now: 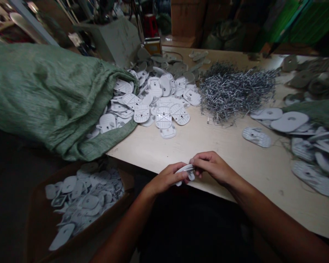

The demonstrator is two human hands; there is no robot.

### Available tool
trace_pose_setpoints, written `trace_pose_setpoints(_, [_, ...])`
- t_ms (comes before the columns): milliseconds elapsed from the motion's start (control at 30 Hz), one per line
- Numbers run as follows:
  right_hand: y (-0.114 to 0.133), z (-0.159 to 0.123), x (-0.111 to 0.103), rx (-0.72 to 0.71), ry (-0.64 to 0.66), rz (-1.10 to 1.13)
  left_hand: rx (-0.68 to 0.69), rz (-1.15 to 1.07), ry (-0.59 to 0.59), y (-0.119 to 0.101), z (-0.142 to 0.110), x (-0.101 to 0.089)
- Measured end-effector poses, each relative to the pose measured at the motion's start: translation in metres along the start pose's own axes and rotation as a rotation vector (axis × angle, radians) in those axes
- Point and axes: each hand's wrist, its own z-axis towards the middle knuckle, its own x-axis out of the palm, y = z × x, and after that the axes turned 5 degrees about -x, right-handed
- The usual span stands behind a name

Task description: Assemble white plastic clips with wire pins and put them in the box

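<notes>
The left grip [167,178] and the right grip [212,168] are both closed on one small white plastic piece [186,170], holding it between them just above the near edge of the desk [263,175]. The left grip pinches it from the side, while the right curls its fingers [201,160] over the top (the fingers hide part of the piece, so its full shape is unclear).

Straight ahead on the desk lies a heap of white ribbed plastic plates [164,109], many with a small central hole. It presses against the mouth of a green woven sack [44,98] that lies across the left end of the desk. Just right of the heap sits a tangled pile of metal wire pins [235,91], with a lone ribbed plate [256,137] nearer the right hand. Farther right, more pale oval plates [312,177] lie scattered beside a second green sack [318,113]. Below the desk on the left, a cardboard box [35,215] is filled with similar pale pieces [82,201]. A small yellow box [152,45] stands at the far edge of the desk.
</notes>
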Motion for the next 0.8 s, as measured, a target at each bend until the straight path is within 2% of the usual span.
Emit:
trace_pose_setpoints(200, [0.0011,0.0007,-0.0027,0.097,0.013,0.177,-0.022,0.019,-0.013,-0.0030,-0.0021,-0.0034])
trace_pose_setpoints(600, [-0.0012,0.0037,-0.0026,0.133,-0.027,0.217,-0.027,0.065,-0.021,-0.0055,-0.0008,-0.0084])
trace_pose_setpoints(800, [0.0000,0.0029,-0.0023,0.159,0.013,0.222,-0.059,0.058,0.008,-0.0049,-0.0011,-0.0104])
